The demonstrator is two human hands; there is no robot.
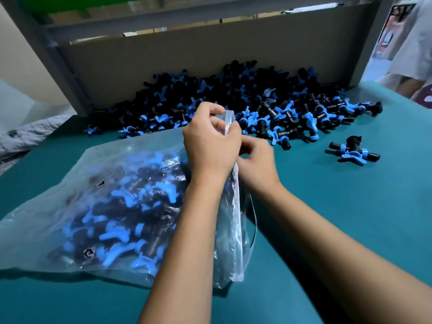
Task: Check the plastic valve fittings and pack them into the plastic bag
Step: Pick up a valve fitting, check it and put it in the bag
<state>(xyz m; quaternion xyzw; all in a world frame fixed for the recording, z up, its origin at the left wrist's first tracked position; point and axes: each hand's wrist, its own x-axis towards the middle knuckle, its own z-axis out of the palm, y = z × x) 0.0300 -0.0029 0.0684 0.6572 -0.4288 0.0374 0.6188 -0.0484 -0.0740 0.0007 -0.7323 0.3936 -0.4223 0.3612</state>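
The clear plastic bag (98,206), filled with black-and-blue valve fittings (131,206), lies near left on the teal table (350,230). Its mouth edge is pinched by the left hand (210,141) and the right hand (254,162). Sealing is best done by pressing evenly along the strip. Loose fittings (233,99) are heaped far behind.

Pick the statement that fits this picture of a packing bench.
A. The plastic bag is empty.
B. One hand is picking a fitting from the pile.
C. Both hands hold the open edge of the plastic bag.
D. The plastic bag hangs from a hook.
C: the left hand and the right hand both pinch the mouth strip of the plastic bag, which lies on the green table holding many blue and black valve fittings.
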